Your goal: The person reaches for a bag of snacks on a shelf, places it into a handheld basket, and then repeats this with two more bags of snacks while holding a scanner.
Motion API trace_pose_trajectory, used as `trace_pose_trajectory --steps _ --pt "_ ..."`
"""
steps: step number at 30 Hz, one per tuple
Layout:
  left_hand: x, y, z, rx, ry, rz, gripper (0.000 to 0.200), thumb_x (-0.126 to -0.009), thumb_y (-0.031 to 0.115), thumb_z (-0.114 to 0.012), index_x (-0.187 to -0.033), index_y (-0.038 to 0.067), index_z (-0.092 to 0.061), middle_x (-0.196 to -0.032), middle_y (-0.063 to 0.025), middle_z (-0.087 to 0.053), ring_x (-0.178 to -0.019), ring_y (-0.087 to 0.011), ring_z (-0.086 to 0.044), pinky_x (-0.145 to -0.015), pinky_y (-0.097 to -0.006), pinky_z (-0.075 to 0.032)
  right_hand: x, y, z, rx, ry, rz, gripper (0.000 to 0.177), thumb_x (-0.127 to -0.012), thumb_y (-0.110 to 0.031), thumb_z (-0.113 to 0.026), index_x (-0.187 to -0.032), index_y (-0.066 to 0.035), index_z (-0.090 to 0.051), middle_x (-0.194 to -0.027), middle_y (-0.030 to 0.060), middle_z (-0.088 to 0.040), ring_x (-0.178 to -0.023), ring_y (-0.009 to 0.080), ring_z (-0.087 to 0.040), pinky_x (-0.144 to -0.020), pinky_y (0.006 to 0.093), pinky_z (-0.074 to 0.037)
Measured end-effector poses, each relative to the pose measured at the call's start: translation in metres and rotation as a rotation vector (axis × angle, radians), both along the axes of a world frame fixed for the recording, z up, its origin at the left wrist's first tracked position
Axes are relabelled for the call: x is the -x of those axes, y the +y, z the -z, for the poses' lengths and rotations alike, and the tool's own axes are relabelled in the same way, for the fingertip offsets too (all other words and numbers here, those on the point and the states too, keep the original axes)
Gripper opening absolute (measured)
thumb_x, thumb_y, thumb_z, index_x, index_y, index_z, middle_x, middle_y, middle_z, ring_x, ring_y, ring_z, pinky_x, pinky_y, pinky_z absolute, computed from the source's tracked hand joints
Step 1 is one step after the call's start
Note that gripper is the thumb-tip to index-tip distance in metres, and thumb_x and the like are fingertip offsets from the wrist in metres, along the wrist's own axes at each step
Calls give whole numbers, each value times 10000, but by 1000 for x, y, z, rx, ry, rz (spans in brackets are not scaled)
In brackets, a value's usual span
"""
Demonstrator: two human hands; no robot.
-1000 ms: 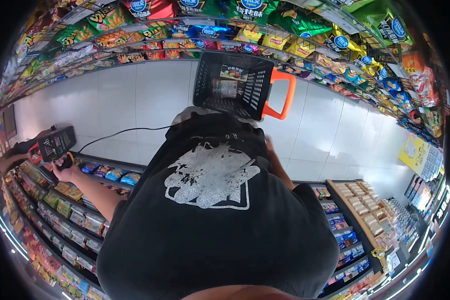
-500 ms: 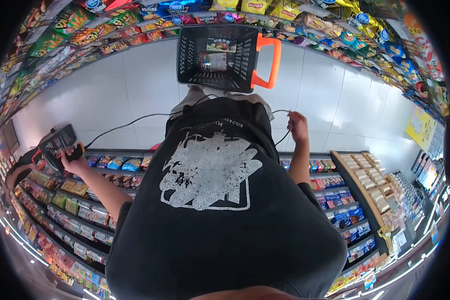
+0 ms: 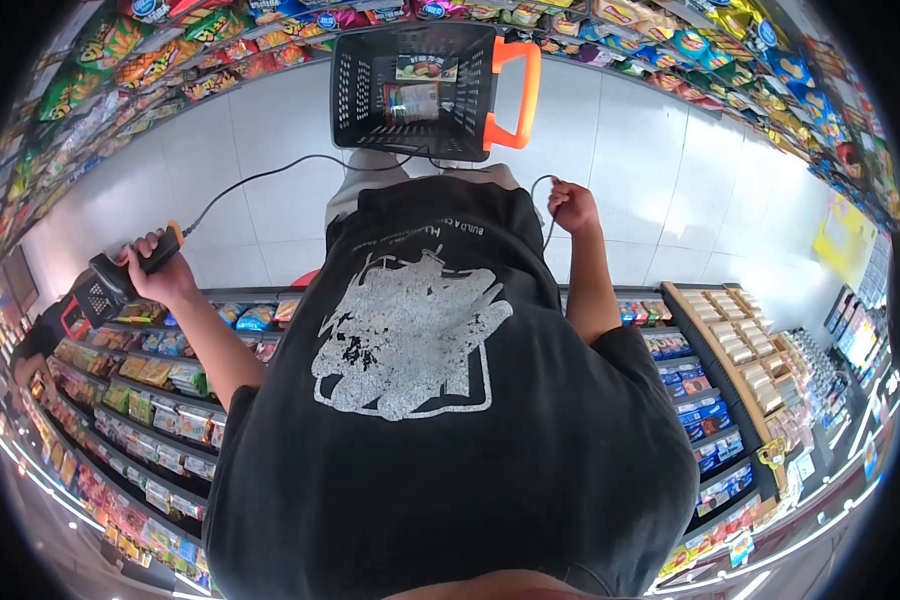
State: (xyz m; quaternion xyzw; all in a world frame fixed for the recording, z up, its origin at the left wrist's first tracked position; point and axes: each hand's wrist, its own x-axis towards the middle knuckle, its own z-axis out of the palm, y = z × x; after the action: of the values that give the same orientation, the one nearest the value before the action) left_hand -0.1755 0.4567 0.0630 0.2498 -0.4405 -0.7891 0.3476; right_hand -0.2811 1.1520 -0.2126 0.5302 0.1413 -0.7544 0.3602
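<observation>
At the left, my left hand [image 3: 162, 268] is wrapped round a black handheld device [image 3: 155, 255] with an orange end, from which a black cable [image 3: 232, 187] runs towards my waist. My right hand [image 3: 573, 207], its fingers closed, pinches a loop of black cable [image 3: 535, 190] beside my right hip. Ahead of my legs stands a black shopping basket [image 3: 345, 95] with an orange handle [image 3: 529, 95]. Inside it lie a dark package [image 3: 427, 68] and a clear-and-red package [image 3: 411, 102]. Neither hand touches this basket.
Shelves of bagged snacks [image 3: 160, 68] curve across the front. Behind me are shelves of packaged goods [image 3: 175, 375] and a wooden-edged rack [image 3: 735, 340]. At the far left, another person's hand [image 3: 32, 368] is near a smaller-looking black basket [image 3: 98, 302].
My left hand has risen and turned with the device. My right hand has moved slightly left and forward with the cable. The basket ahead appears shifted up and left in view.
</observation>
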Motion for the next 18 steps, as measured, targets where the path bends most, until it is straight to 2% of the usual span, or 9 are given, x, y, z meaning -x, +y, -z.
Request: trace_pose_trajectory --steps 2,4,6,9,12,13,16,18 --pt "8 -3 9 -35 39 98 34 -943 110 -546 -941 141 -558 -726 -20 -434 -776 -205 -458 -843 -401 -396 2 -16 4 28 -25 -92 233 -957 -181 -544 -1045 33 -574 -698 -16 -519 -567 86 -450 -565 216 -436" --pt "19 -3 13 -66 73 172 39 -935 104 -546 -943 139 -559 -730 -19 -433 -787 -206 -454 -851 -403 -381 -3 -15 54 53 -21 -168 284 -964 -248 -579 -1009 31 -603 -660 -11 -526 -542 82 -455 -487 193 -404" --pt "33 -1 16 -120 126 238 34 -929 106 -547 -942 136 -558 -732 -19 -435 -790 -203 -453 -857 -405 -379 5 -32 75 -72 3 -229 266 -975 -269 -576 -963 -8 -622 -638 -14 -512 -526 72 -452 -448 180 -376" --pt "56 20 16 -58 98 269 50 -925 126 -539 -966 140 -565 -745 -17 -443 -795 -191 -453 -872 -402 -378 23 -63 51 -334 304 -600 328 -973 -365 -591 -1017 -52 -681 -625 -38 -468 -537 71 -420 -463 207 -378" --pt "72 43 11 -107 128 320 76 -926 131 -536 -996 138 -565 -759 -15 -446 -799 -189 -455 -877 -397 -377 28 -76 19 -708 542 -1168 384 -949 -437 -613 -1013 -74 -718 -651 -31 -486 -546 77 -408 -465 233 -349" --pt "76 52 10 -112 157 355 104 -927 147 -536 -1029 135 -551 -765 -14 -445 -803 -186 -456 -860 -394 -387 28 -76 4 -716 623 -1201 441 -936 -480 -614 -1015 -65 -738 -651 -25 -488 -546 81 -391 -473 246 -330" --pt "86 90 12 -213 77 354 134 -939 177 -525 -1062 123 -533 -774 -14 -442 -799 -167 -437 -789 -361 -392 34 -73 -55 -557 705 -1066 390 -981 -400 -581 -985 -42 -735 -585 -59 -386 -526 65 -351 -476 251 -291" --pt "95 120 16 -248 71 524 180 -947 202 -516 -1091 95 -516 -735 -9 -435 -735 -147 -421 -698 -324 -375 35 -73 -87 -420 815 -979 350 -976 -338 -578 -915 -33 -739 -589 -68 -398 -524 60 -375 -482 242 -316"
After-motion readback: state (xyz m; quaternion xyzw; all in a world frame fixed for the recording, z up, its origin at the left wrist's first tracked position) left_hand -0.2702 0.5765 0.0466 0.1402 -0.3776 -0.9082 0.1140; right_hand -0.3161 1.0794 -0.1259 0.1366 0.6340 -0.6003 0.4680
